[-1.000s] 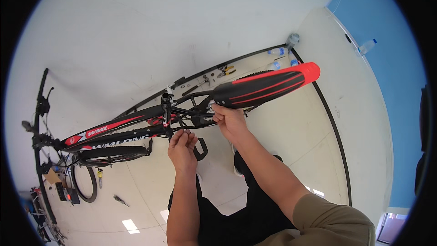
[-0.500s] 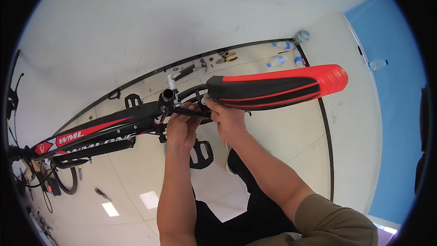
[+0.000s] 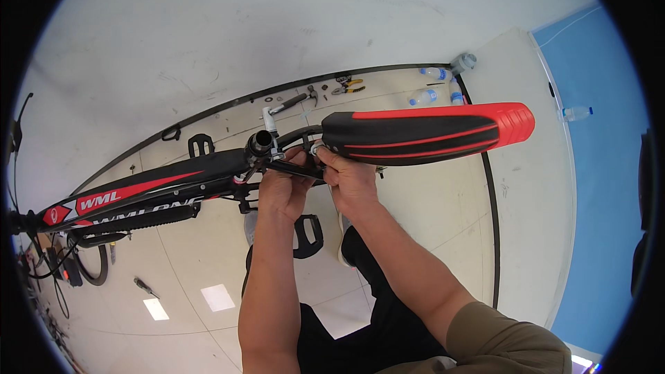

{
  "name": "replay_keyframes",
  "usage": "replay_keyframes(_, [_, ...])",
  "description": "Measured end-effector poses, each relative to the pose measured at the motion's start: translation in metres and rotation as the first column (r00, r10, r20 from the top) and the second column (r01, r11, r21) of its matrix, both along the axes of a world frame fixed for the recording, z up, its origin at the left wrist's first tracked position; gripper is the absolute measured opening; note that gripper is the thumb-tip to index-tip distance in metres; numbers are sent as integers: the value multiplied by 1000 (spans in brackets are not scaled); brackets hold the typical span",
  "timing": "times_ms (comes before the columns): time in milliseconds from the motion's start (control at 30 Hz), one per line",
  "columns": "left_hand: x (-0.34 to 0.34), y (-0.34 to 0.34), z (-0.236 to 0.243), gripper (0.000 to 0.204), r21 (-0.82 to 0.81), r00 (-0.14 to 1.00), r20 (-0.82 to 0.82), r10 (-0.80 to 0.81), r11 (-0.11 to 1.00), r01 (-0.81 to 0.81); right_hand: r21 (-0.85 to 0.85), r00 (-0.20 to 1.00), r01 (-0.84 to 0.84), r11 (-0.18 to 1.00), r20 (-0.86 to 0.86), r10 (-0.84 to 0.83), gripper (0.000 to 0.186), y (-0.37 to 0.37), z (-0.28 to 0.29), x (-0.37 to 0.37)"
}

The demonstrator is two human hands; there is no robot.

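Observation:
A black and red mudguard [image 3: 422, 135] stretches rightward behind the open seat tube [image 3: 260, 140] of a black, red and white bicycle frame [image 3: 159, 183]. At the mudguard's front end, my right hand [image 3: 353, 181] is closed, its fingertips pinching by a small round silver fitting [image 3: 316, 148]. My left hand [image 3: 282, 192] reaches up under the frame tubes just left of it. Its fingers are curled, and whatever they grip is hidden by the tubes and the hand. A silver-grey lever-like part [image 3: 269, 120] sticks up beside the seat tube.
Pedals show at the far side [image 3: 201, 144] and below my hands [image 3: 309, 237]. Along the wall lie a hammer [image 3: 292, 102], pliers [image 3: 348, 90] and several water bottles [image 3: 424, 97]. A screwdriver [image 3: 146, 287] lies on the floor at lower left.
The view has shifted slightly. Both hands remain at the same spot by the mudguard's front end, with only small finger movement.

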State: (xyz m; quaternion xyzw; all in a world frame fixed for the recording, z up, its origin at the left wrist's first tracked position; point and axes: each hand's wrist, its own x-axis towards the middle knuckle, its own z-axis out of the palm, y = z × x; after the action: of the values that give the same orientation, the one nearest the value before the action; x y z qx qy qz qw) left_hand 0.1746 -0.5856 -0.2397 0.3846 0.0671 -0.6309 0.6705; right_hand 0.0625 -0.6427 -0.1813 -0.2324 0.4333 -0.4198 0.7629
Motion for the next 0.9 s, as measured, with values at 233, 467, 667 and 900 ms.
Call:
replay_keyframes(233, [3, 0, 0, 27, -5, 999, -43, -31, 999, 31, -8, 993, -1, 1000, -119, 0, 18, -1, -2, 2])
replay_keyframes(467, [8, -1, 3, 29, -1, 997, -12, -73, 997, 73, -46, 962, 63, 997, -262, -73, 18, 5, 4, 7])
replay_keyframes(667, [8, -4, 6, 27, 13, 1000, 10, -27, 1000, 27, 19, 960, 83, 996, -271, -75, 20, 5, 13, 8])
replay_keyframes(900, [5, -4, 13, 27, 57, 999, 51, -17, 998, 14, -7, 969, 64, 998, -238, -64, 21, 3, 7, 4])
